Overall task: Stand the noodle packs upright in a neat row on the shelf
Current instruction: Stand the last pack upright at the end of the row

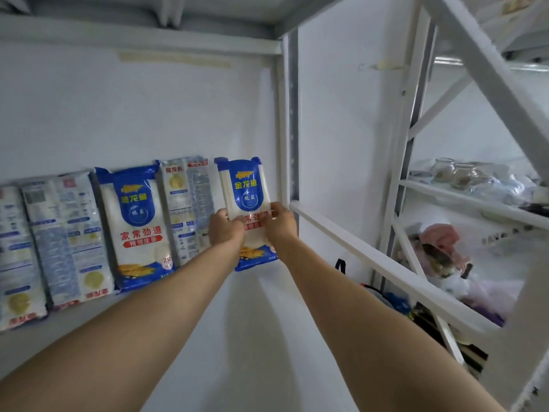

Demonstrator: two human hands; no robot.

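Observation:
A blue-and-white noodle pack [245,185] stands upright at the right end of a row, its front label facing me. My left hand [226,227] grips its left edge and my right hand [280,223] grips its right edge, both around the pack's middle. To its left, several more noodle packs lean upright against the back wall: one showing its back [190,203], one showing its blue front [138,224], and two more with backs outward [68,239]. All rest on the white shelf [267,322].
A white upright post [292,120] and a slanted rail [371,263] bound the shelf on the right. Beyond them, a neighbouring rack holds glass jars [454,173] and a pink bundle [442,248]. Bags lie below [395,301].

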